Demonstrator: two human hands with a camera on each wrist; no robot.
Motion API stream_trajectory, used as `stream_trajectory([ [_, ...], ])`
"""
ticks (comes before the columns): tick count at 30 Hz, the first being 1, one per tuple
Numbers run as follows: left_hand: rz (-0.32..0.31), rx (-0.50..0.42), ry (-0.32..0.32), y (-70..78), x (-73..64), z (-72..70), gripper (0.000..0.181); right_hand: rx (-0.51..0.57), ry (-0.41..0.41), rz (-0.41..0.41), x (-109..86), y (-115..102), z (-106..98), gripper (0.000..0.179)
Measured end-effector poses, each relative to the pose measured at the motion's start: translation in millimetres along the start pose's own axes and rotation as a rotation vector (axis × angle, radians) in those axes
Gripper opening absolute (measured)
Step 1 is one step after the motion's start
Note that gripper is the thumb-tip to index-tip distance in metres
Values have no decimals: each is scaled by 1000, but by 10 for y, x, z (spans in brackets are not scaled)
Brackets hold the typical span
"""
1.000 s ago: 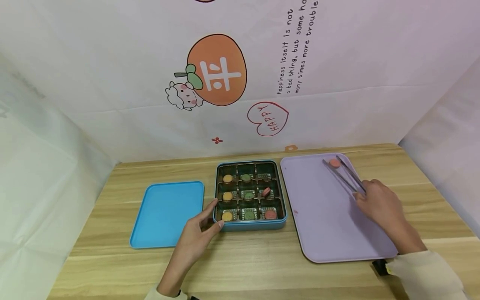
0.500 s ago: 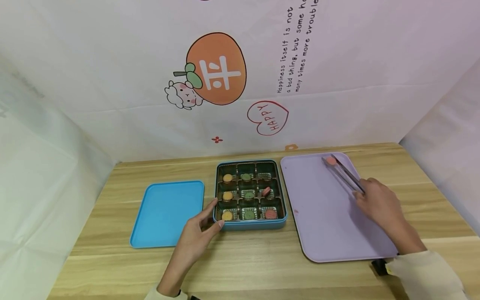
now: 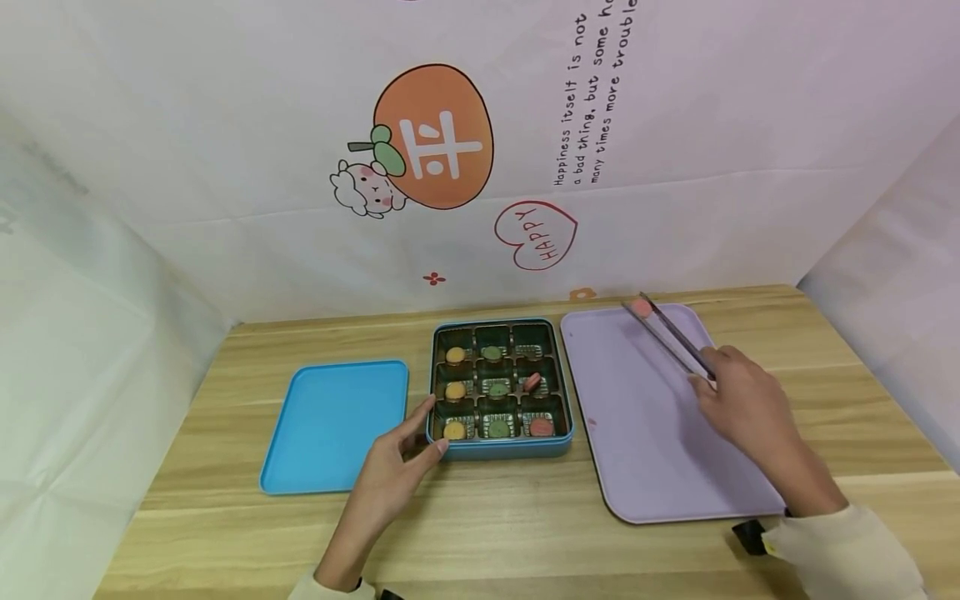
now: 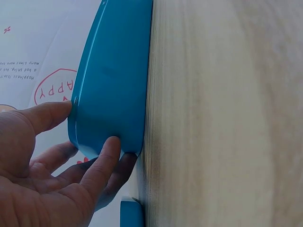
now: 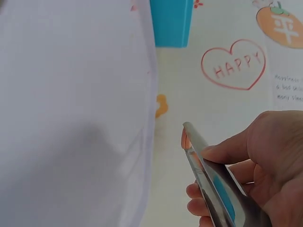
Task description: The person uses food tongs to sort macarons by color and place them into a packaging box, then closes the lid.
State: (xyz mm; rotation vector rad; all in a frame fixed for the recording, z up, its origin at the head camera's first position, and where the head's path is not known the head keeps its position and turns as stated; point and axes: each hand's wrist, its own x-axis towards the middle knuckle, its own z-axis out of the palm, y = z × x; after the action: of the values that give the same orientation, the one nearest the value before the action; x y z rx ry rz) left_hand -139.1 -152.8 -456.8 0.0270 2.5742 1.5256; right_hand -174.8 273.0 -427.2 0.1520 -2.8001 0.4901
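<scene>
A blue box (image 3: 501, 451) with a dark divided insert holds yellow macarons (image 3: 455, 390) in its left column and green macarons (image 3: 498, 389) in the middle. At right, one pink macaron (image 3: 532, 382) stands tilted in the middle compartment and another (image 3: 541, 427) lies flat in front; the back compartment is bare. My left hand (image 3: 392, 468) rests on the box's front left corner, thumb at the rim (image 4: 74, 101). My right hand (image 3: 746, 402) grips metal tongs (image 3: 677, 335), whose tips pinch a pink macaron (image 3: 641, 308) above the tray's back left part.
The lilac tray (image 3: 652, 450) lies right of the box, with small pink crumbs on it. A blue lid (image 3: 337, 425) lies flat on the wooden table (image 3: 480, 533) to the left. Behind stands a white printed cloth (image 3: 262, 167).
The tongs have closed on the pink macaron, then lifted it off the tray and carried it left and back. The left hand and the box have stayed in place.
</scene>
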Motion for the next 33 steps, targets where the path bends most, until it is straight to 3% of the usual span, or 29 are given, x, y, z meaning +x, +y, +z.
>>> stream_trajectory([
  [5, -5, 6, 2, -4, 11, 6, 65, 25, 16, -25, -3, -164, -3, 17],
  [14, 6, 5, 1, 0, 0, 1, 64, 58, 2, -53, -2, -470, 0, 37],
  [26, 1, -7, -3, -4, -1, 1, 65, 87, 10, -111, -46, -804, 125, 37],
  [33, -1, -13, -6, -3, -2, 1, 65, 86, -42, -132, -77, -954, 216, 37],
])
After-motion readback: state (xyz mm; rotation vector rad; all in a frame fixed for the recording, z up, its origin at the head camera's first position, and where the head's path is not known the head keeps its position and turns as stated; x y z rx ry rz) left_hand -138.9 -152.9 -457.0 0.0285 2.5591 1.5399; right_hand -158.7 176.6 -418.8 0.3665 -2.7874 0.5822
